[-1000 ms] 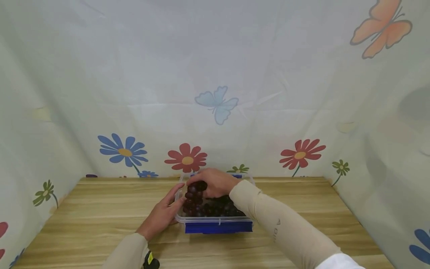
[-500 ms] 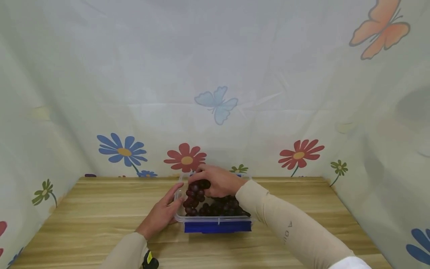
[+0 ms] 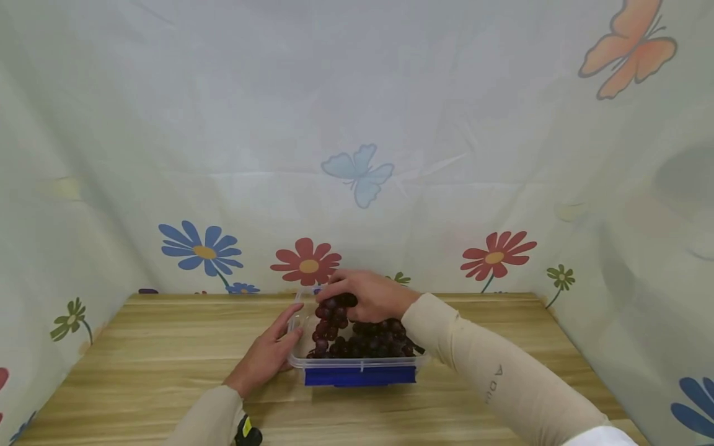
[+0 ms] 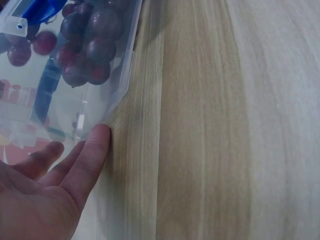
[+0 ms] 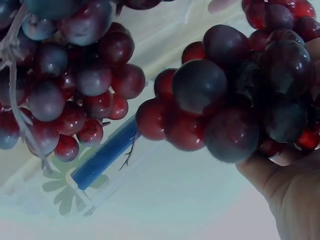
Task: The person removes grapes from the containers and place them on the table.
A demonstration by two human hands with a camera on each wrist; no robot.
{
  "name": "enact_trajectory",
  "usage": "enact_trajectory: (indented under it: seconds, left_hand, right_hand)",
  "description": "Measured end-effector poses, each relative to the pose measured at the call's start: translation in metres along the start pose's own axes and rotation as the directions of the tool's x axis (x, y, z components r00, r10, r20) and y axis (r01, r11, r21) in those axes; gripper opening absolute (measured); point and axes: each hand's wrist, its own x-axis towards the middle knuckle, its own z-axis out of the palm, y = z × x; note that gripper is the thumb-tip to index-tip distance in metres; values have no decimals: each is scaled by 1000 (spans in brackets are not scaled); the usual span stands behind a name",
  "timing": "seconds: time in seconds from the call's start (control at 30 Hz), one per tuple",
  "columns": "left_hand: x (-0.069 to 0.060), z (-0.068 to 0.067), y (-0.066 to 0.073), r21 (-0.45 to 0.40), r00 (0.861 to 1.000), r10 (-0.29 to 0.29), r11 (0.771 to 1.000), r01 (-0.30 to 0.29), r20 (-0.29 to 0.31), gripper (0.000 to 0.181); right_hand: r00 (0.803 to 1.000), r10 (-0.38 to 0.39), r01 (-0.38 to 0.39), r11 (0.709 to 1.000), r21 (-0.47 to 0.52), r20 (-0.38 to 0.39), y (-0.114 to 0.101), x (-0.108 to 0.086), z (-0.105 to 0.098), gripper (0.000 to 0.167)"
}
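In the head view a clear plastic box [image 3: 298, 328] with blue latches stands on the table. My right hand [image 3: 376, 297] reaches over it and grips a bunch of dark red grapes [image 3: 333, 317], which hangs down at the box's left half. More grapes [image 3: 382, 341] lie in the right half. From the right wrist, the held grapes [image 5: 220, 115] appear beside my thumb, apart at the top from another bunch [image 5: 75, 90] with a bare stem. My left hand [image 3: 262, 356] rests against the box's left side; the left wrist view shows its fingers [image 4: 87, 165] extended, touching the wall.
Wood-grain table surface [image 3: 184, 359] surrounds the box on both sides. Behind it hangs a pale cloth [image 3: 251, 124] printed with flowers and butterflies, and it also encloses the left and right sides. A black object with a yellow mark [image 3: 247, 430] sits at my left wrist.
My right hand has shifted slightly right and up with the bunch, baring more of the box's left part. The left hand stays against the box wall.
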Motion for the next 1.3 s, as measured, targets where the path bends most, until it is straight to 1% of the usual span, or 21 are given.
enact_trajectory:
  seconds: [0.1,0.23,0.5,0.73,0.93,1.3]
  left_hand:
    - [0,0,0,-19,1000,-10,1000,10,1,57]
    - [0,1,0,-52,1000,-16,998,17,4,58]
    - [-1,2,0,-29,1000,-2,1000,2,-2,60]
    - [0,2,-1,-21,1000,0,1000,0,-3,58]
    - [1,3,-2,-59,1000,-7,998,7,-3,57]
    - [-1,2,1,-60,1000,-9,998,10,6,58]
  right_hand:
    - [1000,-11,11,1000,4,-1,-1,-2,-2,51]
    - [1000,-2,2,999,37,-1,-2,-5,-5,49]
    - [1000,13,-13,991,136,2,0,-13,-16,49]
    - [1000,28,-24,974,223,-11,9,-21,-21,49]
    - [1000,8,-2,978,211,-26,14,-28,-25,48]
    - [998,45,-38,977,210,-31,23,-45,-38,48]
